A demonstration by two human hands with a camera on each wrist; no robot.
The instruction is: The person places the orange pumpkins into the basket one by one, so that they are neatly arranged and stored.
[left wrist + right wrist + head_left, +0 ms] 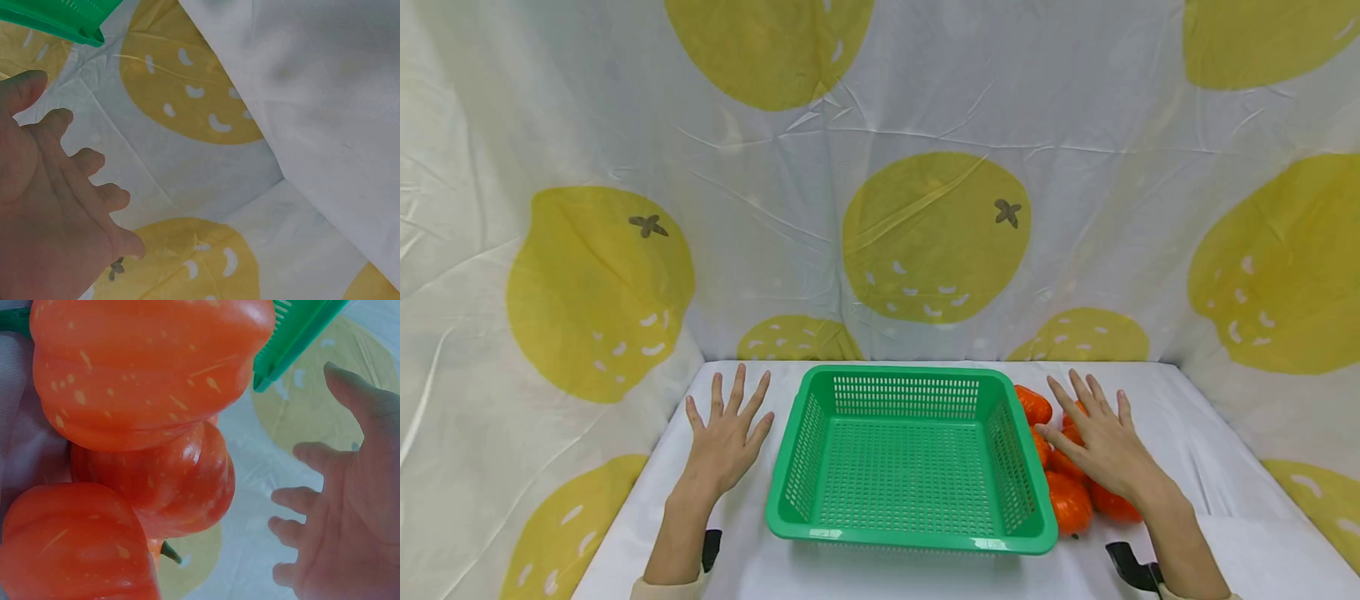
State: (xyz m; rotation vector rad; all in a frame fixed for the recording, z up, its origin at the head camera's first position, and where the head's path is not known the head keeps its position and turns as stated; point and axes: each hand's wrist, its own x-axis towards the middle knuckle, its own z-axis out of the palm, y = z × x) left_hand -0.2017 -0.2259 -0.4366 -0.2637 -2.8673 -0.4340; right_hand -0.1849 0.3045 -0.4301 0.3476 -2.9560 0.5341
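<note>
Dead centre on the white table [1255, 550] sits the green basket [910, 475], and straight away there's the trouble spot: the orange-red peppers [1070, 504] crowd its side at three o'clock, bunched close together. Over them hovers the right hand [1105, 446], fingers spread wide apart, clamped on nothing, with a gap to the peppers in the right wrist view! Out at nine o'clock from the basket hangs the left hand [724, 442], fingers apart too, holding nothing. So what could slip? Those peppers are round and glossy; a brush from a low right palm could, by my reckoning, set one rolling towards four o'clock, and one nudge might shift its neighbours. Whether any pepper touches the basket is hard to tell from overhead; if one does, a shove towards three o'clock would likely push the whole bunch. Watch the black piece [1127, 567] at the right wrist, at about four o'clock: dip that arm and it could knock the nearest pepper. And a loose one-handed grab might well slide off skin that smooth, sending the pepper against the basket's rim!
</note>
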